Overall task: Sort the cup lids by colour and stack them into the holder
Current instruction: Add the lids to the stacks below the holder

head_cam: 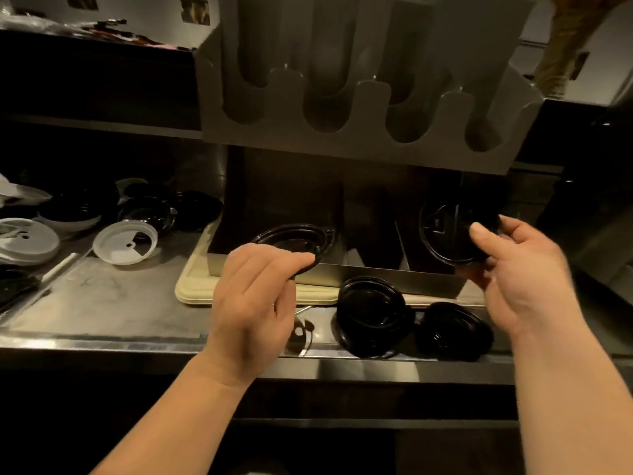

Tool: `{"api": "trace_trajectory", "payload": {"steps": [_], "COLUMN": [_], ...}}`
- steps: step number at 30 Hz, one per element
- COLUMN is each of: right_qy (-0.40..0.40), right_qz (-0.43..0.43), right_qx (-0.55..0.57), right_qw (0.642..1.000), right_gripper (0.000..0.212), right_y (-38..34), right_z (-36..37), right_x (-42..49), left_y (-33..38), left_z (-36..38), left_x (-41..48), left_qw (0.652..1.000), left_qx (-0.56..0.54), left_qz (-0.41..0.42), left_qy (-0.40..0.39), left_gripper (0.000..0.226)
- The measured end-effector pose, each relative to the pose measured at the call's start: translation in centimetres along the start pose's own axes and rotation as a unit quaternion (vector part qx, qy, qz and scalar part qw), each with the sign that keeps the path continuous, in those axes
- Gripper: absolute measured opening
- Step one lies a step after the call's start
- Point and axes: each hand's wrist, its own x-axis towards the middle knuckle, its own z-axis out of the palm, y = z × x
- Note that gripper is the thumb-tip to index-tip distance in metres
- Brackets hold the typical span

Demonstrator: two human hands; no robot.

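The left hand pinched a black lid by its rim over the holder, left compartment. The right hand gripped a second black lid on edge at the right compartment, presumably for slotting. The white lids lay apart on the table.

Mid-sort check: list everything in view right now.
holder: one, grey, above the counter, top centre.
bin: one, steel, divided, centre, on the tray.
tray: one, cream, under the bin.
counter: one, steel, foreground.
left-hand lid: one, black, over the bin's left end.
right-hand lid: one, black, over the bin's right end.
lid piles: two, black, front counter, centre-right.
loose lids: several, black, back left.
white lids: at least two, translucent, left counter.
left hand: one, pinches left-hand lid.
right hand: one, grips right-hand lid.
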Motion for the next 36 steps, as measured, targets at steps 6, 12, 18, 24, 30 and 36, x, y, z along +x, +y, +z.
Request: {"api": "trace_trajectory", "payload": {"steps": [6, 12, 18, 24, 30, 36], "right_qy": [0.039, 0.020, 0.066, 0.056, 0.025, 0.004], "right_qz": [-0.010, 0.010, -0.026, 0.040, 0.071, 0.043], "right_qx": [-0.007, -0.098, -0.164, -0.121, -0.044, 0.017], "right_qw": [0.999, 0.995, 0.984, 0.990, 0.996, 0.999], "right_gripper": [0.039, 0.020, 0.017, 0.023, 0.040, 0.033], "right_y": [1.5, 4.1, 4.9, 5.1, 4.7, 4.4], "right_z": [-5.9, -8.8, -10.4, -11.1, -11.2, -10.5], "right_x": [2.2, 2.4, 3.0, 3.5, 4.1, 4.2], "left_y": [2.5, 5.7, 8.0, 8.7, 9.5, 9.2], "left_z": [2.0, 4.9, 7.4, 9.1, 10.0, 10.5], "left_x": [1.5, 0.5, 0.2, -0.3, -0.3, -0.7], "left_qw": [0.998, 0.994, 0.989, 0.990, 0.990, 0.993], "left_qx": [0.016, -0.035, -0.060, -0.040, -0.006, 0.009], "left_qz": [0.054, 0.077, 0.091, 0.104, 0.129, 0.112], "left_qy": [-0.032, -0.064, -0.098, -0.088, -0.051, -0.036], "left_gripper": [0.030, 0.044, 0.040, 0.043, 0.028, 0.028]}}
